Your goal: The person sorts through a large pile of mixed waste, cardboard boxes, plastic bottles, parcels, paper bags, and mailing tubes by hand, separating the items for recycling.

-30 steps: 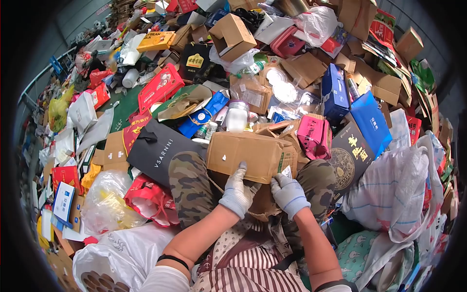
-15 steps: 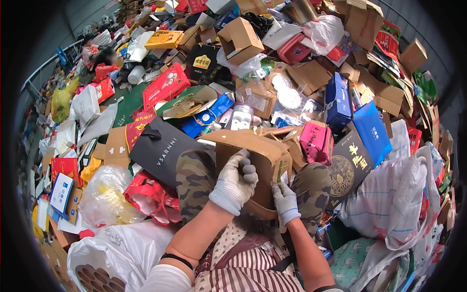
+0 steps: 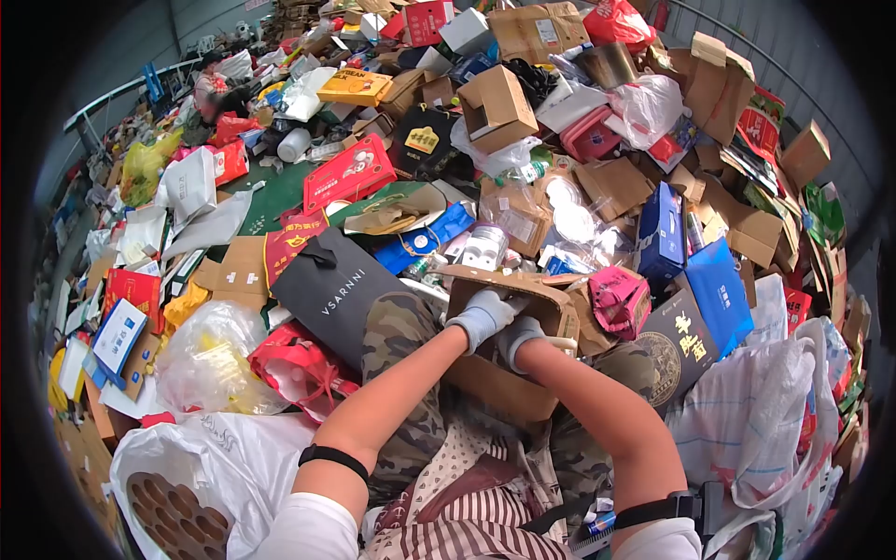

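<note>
A brown cardboard box (image 3: 499,387) rests between my knees with its opening facing up. My left hand (image 3: 487,317), in a pale knit glove, reaches over the opening, its fingers curled at the cardboard near the far rim. Close beside it, my right hand (image 3: 520,342), gloved too, is bent into the opening and closed against the cardboard. Some of its fingertips are hidden inside the box. Right of the box lies a crumpled pink carton (image 3: 620,304). The dark grey VSARNNI paper bag (image 3: 336,289) leans by my left knee.
Mixed waste piles up ahead. A clear plastic bag (image 3: 219,359) and a white sack with cardboard tubes (image 3: 177,513) lie on the left. On the right are a black box with gold print (image 3: 686,341) and a white woven sack (image 3: 747,401). Another person (image 3: 213,93) is far left.
My right hand has moved from the box's right edge up into its opening beside my left hand. The box has tilted and shifted, and my view has moved slightly.
</note>
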`<state>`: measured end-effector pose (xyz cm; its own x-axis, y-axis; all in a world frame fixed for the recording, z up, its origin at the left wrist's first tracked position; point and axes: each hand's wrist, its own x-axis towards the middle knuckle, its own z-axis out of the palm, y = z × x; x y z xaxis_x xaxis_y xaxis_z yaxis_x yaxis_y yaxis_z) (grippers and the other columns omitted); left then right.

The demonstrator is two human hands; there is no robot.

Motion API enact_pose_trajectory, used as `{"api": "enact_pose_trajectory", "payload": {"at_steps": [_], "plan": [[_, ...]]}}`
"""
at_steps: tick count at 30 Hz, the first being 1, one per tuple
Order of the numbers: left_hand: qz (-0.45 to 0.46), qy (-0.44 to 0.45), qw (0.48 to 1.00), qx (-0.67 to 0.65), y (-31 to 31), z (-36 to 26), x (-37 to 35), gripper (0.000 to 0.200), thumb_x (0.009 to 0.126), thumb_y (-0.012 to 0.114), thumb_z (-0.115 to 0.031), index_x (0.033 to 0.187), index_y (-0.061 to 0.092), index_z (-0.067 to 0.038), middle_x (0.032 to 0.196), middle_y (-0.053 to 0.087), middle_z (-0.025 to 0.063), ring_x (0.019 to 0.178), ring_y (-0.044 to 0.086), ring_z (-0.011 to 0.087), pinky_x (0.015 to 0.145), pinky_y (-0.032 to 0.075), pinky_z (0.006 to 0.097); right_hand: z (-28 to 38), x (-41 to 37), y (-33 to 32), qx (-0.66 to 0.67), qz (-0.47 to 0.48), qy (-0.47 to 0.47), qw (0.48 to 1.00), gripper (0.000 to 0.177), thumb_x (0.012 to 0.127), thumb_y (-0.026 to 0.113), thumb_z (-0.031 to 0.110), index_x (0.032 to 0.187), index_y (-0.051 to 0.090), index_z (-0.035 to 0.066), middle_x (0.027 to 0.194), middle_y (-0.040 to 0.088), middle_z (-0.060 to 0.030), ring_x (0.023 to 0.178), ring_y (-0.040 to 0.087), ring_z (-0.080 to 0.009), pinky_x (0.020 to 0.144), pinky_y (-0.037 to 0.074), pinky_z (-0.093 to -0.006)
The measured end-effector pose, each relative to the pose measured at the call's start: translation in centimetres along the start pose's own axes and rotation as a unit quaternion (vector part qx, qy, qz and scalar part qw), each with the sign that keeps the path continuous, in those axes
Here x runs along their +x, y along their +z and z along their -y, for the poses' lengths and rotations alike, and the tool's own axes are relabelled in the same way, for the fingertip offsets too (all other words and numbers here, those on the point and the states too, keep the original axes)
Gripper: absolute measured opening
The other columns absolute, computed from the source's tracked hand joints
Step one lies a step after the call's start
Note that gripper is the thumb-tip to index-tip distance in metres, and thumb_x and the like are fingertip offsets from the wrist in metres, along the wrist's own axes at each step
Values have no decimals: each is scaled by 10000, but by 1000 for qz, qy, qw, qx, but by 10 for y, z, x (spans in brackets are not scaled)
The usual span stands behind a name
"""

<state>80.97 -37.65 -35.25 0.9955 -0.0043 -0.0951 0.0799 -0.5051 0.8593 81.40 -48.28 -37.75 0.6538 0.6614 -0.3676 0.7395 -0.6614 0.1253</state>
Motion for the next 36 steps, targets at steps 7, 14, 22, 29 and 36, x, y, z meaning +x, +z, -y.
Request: {"api": "enact_pose_trajectory", "payload": {"at_steps": [7, 14, 22, 29, 36], "plan": [[-163, 181, 952, 184, 23, 63, 30, 322, 852, 471, -321, 1063, 610, -121, 1106, 604, 135, 1007, 557, 285, 875, 406, 398, 15, 2, -22, 66, -93, -5, 993, 443, 911, 361, 271, 1311, 435, 96, 1333, 448, -134, 1241, 413, -287, 1034, 309, -357], [-96, 319, 893, 302, 5, 20, 29, 311, 777, 528, -216, 1047, 601, -82, 1060, 589, 144, 1047, 535, 319, 923, 385, 428, -11, -41, -46, -101, -26, -32, 994, 353, 844, 473, 267, 1099, 611, 66, 1129, 597, -149, 1016, 592, -298, 840, 475, -404], [60, 239, 917, 313, -25, -34, 17, 374, 761, 553, -277, 1071, 608, -75, 1146, 555, 198, 1111, 503, 343, 969, 364, 432, -22, -127, -99, -38, -145, 12, 989, 338, 795, 561, 455, 813, 658, 132, 874, 608, -123, 680, 637, -303, 587, 502, -431], [124, 422, 744, 504, -41, -33, -17, 390, 856, 453, -460, 737, 676, -163, 783, 618, 14, 869, 562, 223, 839, 374, 438, -35, -178, -125, 42, -309, -110, 944, 295, 647, 720, 332, 646, 544, 94, 739, 499, -69, 613, 575, -269, 499, 459, -372], [-209, 686, 618, 323, -166, -116, -78, 293, 731, 629, -270, 547, 440, -142, 563, 407, 6, 552, 452, 207, 562, 404, 337, -60, -193, -144, 32, -429, -222, 875, 368, 515, 780, 330, 607, 519, 87, 761, 502, -54, 566, 535, -229, 470, 418, -343]]}}
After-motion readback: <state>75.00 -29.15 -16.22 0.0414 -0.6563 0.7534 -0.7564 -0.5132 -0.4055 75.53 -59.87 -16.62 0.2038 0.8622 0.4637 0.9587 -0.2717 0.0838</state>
